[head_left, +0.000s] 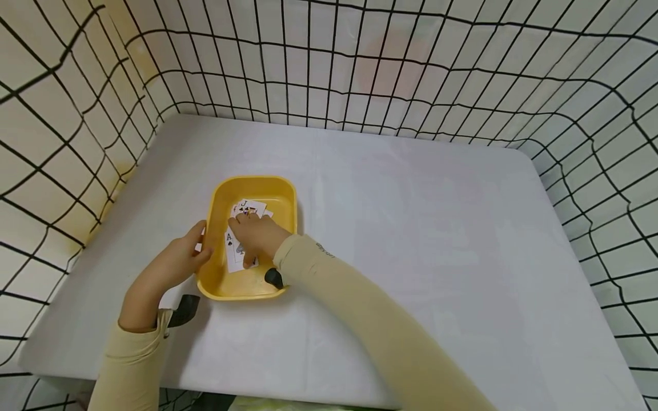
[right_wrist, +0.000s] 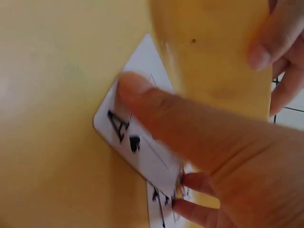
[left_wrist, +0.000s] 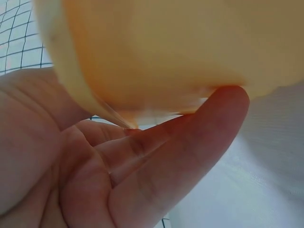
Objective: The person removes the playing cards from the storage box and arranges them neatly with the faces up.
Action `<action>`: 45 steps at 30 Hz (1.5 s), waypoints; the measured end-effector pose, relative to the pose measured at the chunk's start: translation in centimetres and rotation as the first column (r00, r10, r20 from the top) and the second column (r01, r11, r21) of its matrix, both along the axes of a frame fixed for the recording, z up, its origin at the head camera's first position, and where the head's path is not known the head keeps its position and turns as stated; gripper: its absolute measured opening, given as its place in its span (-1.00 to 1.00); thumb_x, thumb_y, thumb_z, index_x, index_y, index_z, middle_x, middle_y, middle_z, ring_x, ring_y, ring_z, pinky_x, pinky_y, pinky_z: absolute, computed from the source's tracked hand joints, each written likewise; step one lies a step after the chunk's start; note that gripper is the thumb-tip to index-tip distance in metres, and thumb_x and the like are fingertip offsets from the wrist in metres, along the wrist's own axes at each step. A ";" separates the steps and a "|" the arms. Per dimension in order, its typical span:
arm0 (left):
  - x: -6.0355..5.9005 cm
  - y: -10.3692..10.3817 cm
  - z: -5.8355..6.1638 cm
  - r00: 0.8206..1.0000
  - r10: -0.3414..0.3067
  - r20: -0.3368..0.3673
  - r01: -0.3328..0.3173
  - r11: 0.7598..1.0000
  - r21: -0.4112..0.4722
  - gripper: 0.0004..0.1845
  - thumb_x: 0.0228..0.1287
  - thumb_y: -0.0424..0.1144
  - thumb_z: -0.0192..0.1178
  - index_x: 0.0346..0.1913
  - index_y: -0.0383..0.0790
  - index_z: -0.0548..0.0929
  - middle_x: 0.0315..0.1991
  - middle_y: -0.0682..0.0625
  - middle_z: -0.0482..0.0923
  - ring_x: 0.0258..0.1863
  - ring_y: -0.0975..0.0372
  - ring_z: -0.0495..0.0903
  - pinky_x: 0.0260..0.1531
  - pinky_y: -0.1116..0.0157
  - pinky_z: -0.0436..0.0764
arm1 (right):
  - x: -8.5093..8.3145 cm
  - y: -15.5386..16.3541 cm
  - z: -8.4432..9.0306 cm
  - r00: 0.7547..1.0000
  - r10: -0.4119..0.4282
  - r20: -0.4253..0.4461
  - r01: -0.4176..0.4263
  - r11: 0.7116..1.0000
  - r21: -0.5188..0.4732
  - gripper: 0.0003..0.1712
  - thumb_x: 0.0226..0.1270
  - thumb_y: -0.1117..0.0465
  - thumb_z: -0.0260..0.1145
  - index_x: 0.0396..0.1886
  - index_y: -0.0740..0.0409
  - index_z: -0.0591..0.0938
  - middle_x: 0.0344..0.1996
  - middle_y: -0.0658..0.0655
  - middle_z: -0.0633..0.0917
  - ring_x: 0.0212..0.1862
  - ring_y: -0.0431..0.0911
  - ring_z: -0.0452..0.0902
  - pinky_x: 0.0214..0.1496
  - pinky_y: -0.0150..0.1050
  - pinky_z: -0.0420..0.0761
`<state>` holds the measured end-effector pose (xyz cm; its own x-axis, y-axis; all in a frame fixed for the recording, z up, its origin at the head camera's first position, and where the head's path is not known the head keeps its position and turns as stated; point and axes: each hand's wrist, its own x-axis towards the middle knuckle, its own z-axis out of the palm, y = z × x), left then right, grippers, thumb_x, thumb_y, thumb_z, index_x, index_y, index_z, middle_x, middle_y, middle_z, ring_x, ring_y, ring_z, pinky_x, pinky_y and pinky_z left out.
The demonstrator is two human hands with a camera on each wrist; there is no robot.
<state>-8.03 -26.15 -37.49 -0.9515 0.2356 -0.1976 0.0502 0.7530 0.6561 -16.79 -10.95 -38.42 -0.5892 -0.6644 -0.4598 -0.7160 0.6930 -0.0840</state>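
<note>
A yellow plastic tray [head_left: 247,294] stands on the left half of the table. My left hand [head_left: 177,260] grips its left wall; the right wrist view has that thumb inside and fingers outside, and the left wrist view shows the fingers [left_wrist: 190,156] against the wall. Inside the tray lies an ace of spades [right_wrist: 137,137], with a jack card [head_left: 254,205] and other cards partly hidden under my right hand [head_left: 259,235]. That hand reaches in palm down, its thumb on the ace's face and its fingertips spread over the cards beyond.
A white-covered table [head_left: 411,228] extends to the right of the tray. Black wire grid panels [head_left: 360,74] stand along its back and both sides. Dark wrist-worn pieces [head_left: 184,311] sit by both sleeves.
</note>
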 end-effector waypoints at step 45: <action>-0.1 0.5 0.1 0.999 0.019 0.032 -0.018 1.000 -0.016 -0.49 0.31 -0.32 -0.06 0.22 -0.44 0.05 -0.05 -0.39 0.40 -0.15 -0.16 0.49 -0.22 -0.01 0.50 | -9.2 18.7 -2.0 0.722 -0.327 0.610 0.663 0.578 -0.476 -0.51 0.22 0.22 0.22 0.18 -0.05 0.44 -0.37 0.13 0.56 -0.42 -0.03 0.39 -0.31 -0.29 0.36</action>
<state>-8.11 -25.63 -37.36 -0.9488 0.2147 -0.2317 0.0153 0.7638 0.6452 -26.04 7.71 -40.40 -0.7756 -0.5352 -0.3347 -0.0409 0.5717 -0.8195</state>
